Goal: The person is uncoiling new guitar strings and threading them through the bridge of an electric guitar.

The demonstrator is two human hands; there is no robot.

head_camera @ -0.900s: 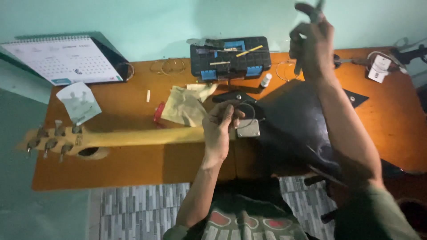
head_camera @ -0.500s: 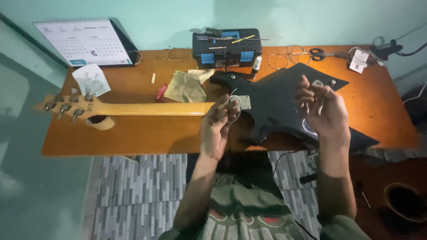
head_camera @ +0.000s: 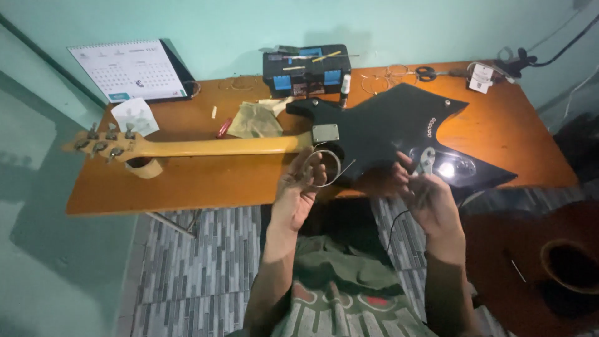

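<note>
We've got a black electric guitar [head_camera: 387, 128] lying back-up across the wooden table [head_camera: 187, 181], and it's a pointy one: angular, glossy body with sharp horns, a square metal neck plate [head_camera: 326, 133] where the pale yellow neck [head_camera: 218, 147] bolts on, and a row of small string ferrules near the middle. The headstock [head_camera: 106, 143] with its tuners pokes out past the table's left end, resting over a roll of tape [head_camera: 148, 167]. The body's lower edge hangs just over the near side of the table, right above our hands.

Our left hand [head_camera: 299, 193] has its fingers curled around a coiled guitar string [head_camera: 324, 167] (thin silvery loop, with a loose end trailing to the right), just below the neck plate. Our right hand [head_camera: 430, 200] is closed on a small pair of metal pliers or cutters [head_camera: 426, 161], tip pointing up toward the body; we can't make out which tool exactly.

Further back there's a black toolbox [head_camera: 306, 68] with blue latches against the wall, a crumpled yellowish cloth [head_camera: 253, 122], a desk calendar [head_camera: 128, 70], more coiled strings [head_camera: 377, 83] and scissors [head_camera: 427, 73].
</note>
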